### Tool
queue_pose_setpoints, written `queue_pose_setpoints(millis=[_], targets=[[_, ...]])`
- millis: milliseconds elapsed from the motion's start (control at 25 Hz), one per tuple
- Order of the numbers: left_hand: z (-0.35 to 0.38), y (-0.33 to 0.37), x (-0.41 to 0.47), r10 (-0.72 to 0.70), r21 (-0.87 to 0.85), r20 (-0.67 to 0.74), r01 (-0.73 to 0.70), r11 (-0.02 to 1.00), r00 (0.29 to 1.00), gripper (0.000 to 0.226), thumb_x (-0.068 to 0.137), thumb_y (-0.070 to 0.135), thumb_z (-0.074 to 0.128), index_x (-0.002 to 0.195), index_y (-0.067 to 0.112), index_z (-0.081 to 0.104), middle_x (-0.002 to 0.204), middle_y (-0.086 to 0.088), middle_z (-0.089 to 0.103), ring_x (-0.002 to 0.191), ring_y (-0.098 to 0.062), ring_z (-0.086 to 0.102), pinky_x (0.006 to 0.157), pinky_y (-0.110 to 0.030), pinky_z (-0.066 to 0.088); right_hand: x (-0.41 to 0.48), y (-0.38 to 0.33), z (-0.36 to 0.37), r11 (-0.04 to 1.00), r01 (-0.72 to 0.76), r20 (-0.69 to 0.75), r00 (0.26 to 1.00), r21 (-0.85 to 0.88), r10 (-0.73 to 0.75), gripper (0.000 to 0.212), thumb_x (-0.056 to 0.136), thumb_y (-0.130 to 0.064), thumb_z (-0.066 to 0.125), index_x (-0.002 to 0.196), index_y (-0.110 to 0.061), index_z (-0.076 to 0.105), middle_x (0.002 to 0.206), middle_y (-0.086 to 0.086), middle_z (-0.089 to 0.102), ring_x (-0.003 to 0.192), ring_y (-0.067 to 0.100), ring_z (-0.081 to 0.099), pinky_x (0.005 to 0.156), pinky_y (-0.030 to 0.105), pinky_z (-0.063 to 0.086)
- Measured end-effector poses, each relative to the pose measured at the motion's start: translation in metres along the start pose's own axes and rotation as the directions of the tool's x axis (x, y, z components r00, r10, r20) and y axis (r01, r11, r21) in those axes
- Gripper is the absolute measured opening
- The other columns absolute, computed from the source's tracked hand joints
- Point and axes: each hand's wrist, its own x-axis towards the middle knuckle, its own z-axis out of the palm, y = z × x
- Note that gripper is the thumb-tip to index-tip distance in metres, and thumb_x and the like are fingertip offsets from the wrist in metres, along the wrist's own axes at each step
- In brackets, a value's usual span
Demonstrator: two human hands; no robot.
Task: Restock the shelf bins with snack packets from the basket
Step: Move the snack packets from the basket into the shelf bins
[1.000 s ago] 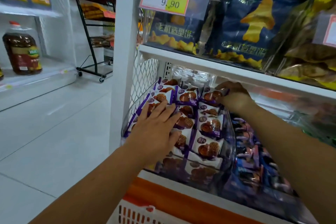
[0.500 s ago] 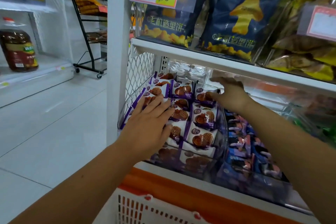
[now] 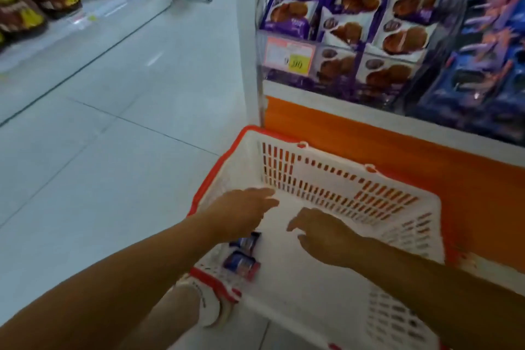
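Left hand (image 3: 241, 214): fingers extended, loosely spread, holding nothing; hovers over left half of basket (image 3: 341, 167). Right hand (image 3: 321, 233): fingers slack, parted, likewise empty; over basket middle. Two blue-and-red snack packets (image 3: 241, 263) on basket floor by left wall, just under left hand; only ones visible. Above basket: clear bin of purple biscuit packets (image 3: 355, 17), apparently full. Right of it, bin of dark blue packets (image 3: 488, 51). Judgement: restocking nearly done; two packets left to shelve.
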Motion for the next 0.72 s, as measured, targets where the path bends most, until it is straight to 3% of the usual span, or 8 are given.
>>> queue_pose_setpoints(millis=[80,160,280,480,560,640,720], targets=[[0.048,-0.014,-0.002,-0.116,-0.069,0.217,0.134,0.989,0.969,0.052,0.102,0.015,0.043,0.151,0.026,0.029,0.159,0.003,0.026,0.144,-0.019,0.029,0.118,-0.036,0.023,0.01,-0.005,0.061,0.993,-0.038,0.149,0.989,0.112,0.021,0.04,0.101,-0.022,0.041,0.141,-0.028,0.044,0.149,0.0,0.037,0.133,0.019,0.037,0.113,0.031,0.029],[0.085,-0.032,0.001,-0.198,-0.117,0.34,0.25,0.961,0.919,0.051,0.1,0.018,0.046,0.15,0.019,0.031,0.155,-0.005,0.032,0.14,-0.024,0.034,0.115,-0.035,0.027,0.023,-0.012,0.102,0.991,-0.038,0.255,0.967,0.129,0.004,0.049,0.101,-0.018,0.04,0.149,-0.026,0.032,0.157,0.006,0.023,0.139,0.026,0.029,0.115,0.034,0.025],[0.117,-0.05,0.01,-0.283,-0.152,0.431,0.378,0.913,0.857,0.037,0.097,0.022,0.053,0.133,0.015,0.05,0.136,-0.01,0.052,0.12,-0.026,0.053,0.099,-0.032,0.042,0.049,-0.025,0.122,0.996,0.017,0.206,0.978,0.084,-0.034,0.063,0.1,-0.012,0.04,0.155,-0.026,0.014,0.162,0.003,-0.005,0.145,0.032,0.017,0.118,0.043,0.017],[0.139,-0.062,0.033,-0.328,-0.139,0.485,0.442,0.886,0.811,0.05,0.098,0.019,0.054,0.144,0.014,0.038,0.14,-0.011,0.048,0.125,-0.026,0.051,0.104,-0.035,0.043,0.096,-0.025,0.132,0.944,0.253,0.183,0.959,-0.21,-0.217,0.067,0.1,-0.025,0.044,0.155,-0.029,0.007,0.161,0.006,-0.015,0.147,0.038,-0.01,0.119,0.055,-0.006],[0.143,-0.061,0.036,-0.346,-0.133,0.499,0.465,0.875,0.794,0.051,0.098,0.019,0.053,0.146,0.015,0.036,0.143,-0.01,0.046,0.126,-0.025,0.049,0.105,-0.033,0.041,0.099,-0.018,0.144,0.91,0.309,0.18,0.947,-0.278,-0.267,0.062,0.098,-0.028,0.049,0.153,-0.024,0.022,0.162,0.012,-0.004,0.147,0.041,-0.002,0.118,0.058,-0.001],[0.143,-0.06,0.034,-0.35,-0.156,0.503,0.481,0.863,0.79,0.053,0.1,0.019,0.049,0.149,0.017,0.031,0.149,-0.01,0.039,0.133,-0.025,0.043,0.109,-0.032,0.034,0.093,-0.006,0.152,0.924,0.262,0.112,0.964,-0.279,-0.24,0.051,0.082,-0.028,0.07,0.131,-0.019,0.059,0.151,0.018,0.037,0.137,0.046,0.034,0.113,0.06,0.026],[0.135,-0.055,0.031,-0.355,-0.185,0.499,0.498,0.847,0.79,0.061,0.101,0.017,0.046,0.154,0.018,0.017,0.156,-0.009,0.028,0.142,-0.024,0.03,0.113,-0.03,0.024,0.077,0.011,0.155,0.97,0.162,0.053,0.986,-0.18,-0.155,0.044,0.062,-0.026,0.083,0.104,-0.017,0.075,0.128,0.016,0.061,0.109,0.041,0.061,0.094,0.052,0.051]])
